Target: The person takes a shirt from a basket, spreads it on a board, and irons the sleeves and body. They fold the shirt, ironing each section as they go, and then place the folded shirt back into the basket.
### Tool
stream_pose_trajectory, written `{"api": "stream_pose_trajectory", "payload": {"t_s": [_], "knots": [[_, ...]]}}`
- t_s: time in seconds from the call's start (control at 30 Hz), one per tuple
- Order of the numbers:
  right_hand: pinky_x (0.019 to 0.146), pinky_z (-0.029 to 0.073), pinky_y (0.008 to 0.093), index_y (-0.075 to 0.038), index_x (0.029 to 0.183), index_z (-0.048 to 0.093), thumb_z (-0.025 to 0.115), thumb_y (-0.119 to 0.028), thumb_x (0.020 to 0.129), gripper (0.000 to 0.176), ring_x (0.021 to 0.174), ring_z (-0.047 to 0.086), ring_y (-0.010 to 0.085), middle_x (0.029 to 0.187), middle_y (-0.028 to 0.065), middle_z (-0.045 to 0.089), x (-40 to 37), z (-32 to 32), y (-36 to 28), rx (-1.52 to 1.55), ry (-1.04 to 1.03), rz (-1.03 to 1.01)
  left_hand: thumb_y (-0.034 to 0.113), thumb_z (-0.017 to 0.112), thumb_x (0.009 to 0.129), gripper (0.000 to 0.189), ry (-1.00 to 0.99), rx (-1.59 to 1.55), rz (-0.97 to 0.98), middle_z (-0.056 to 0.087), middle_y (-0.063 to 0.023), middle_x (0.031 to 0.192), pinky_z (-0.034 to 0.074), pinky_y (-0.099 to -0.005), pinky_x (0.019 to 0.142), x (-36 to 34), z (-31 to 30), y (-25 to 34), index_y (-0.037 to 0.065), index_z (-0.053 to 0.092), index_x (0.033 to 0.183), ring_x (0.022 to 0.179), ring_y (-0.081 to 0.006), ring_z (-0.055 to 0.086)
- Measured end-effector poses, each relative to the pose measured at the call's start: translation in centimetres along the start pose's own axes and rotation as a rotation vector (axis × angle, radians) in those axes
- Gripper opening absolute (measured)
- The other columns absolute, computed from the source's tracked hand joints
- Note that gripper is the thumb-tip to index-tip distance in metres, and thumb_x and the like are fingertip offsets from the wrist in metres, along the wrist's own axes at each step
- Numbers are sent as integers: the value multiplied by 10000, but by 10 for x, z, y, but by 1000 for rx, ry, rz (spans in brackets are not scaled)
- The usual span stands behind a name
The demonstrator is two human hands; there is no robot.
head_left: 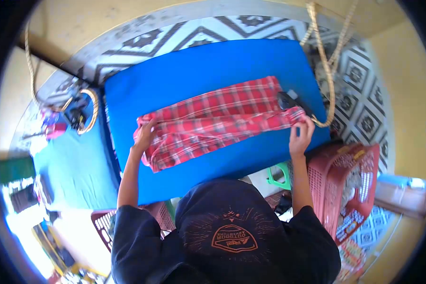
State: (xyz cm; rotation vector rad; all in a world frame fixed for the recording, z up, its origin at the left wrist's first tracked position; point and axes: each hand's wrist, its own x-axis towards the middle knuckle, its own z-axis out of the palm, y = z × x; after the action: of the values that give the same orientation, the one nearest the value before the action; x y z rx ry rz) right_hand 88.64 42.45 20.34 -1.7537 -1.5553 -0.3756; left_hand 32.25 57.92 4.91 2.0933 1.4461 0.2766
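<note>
A red plaid cloth [213, 120], which looks like a garment folded lengthwise, lies across a blue-covered board or table [184, 71]. My left hand [146, 135] grips its left end, fingers closed on the fabric. At the opposite end, my right hand [301, 136] pinches the near corner between thumb and fingers. The near layer is rumpled toward the left. Just beyond my right hand sits a dark object [287, 100] that resembles a clothes iron, partly hidden by the cloth.
Tan braided cords [327, 80] hang at the right. A pink plastic basket [324, 182] stands by my right arm, with a green stool [281, 176] near it. On the left is a light blue surface [75, 165] with a coiled cord [93, 109] at its far end.
</note>
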Motion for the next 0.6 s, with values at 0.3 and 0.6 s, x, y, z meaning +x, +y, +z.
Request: {"api": "stream_pose_trajectory", "payload": {"t_s": [0.3, 0.6], "knots": [[991, 485, 471, -30, 981, 611, 548, 78, 875, 164, 1262, 528, 422, 1380, 206, 528, -20, 123, 110, 162, -361, 85, 300, 766, 863, 467, -204, -130, -141, 690, -177, 1117, 519, -431, 864, 32, -19, 8, 38, 607, 1215, 1030, -343, 667], [951, 459, 489, -38, 1192, 611, 554, -124, 988, 229, 1068, 602, 350, 1188, 141, 630, 37, 158, 67, 152, -386, -106, 275, 723, 912, 272, 20, -136, -273, 676, -115, 871, 492, -390, 723, 30, -1, 19, 32, 630, 993, 829, -245, 652]]}}
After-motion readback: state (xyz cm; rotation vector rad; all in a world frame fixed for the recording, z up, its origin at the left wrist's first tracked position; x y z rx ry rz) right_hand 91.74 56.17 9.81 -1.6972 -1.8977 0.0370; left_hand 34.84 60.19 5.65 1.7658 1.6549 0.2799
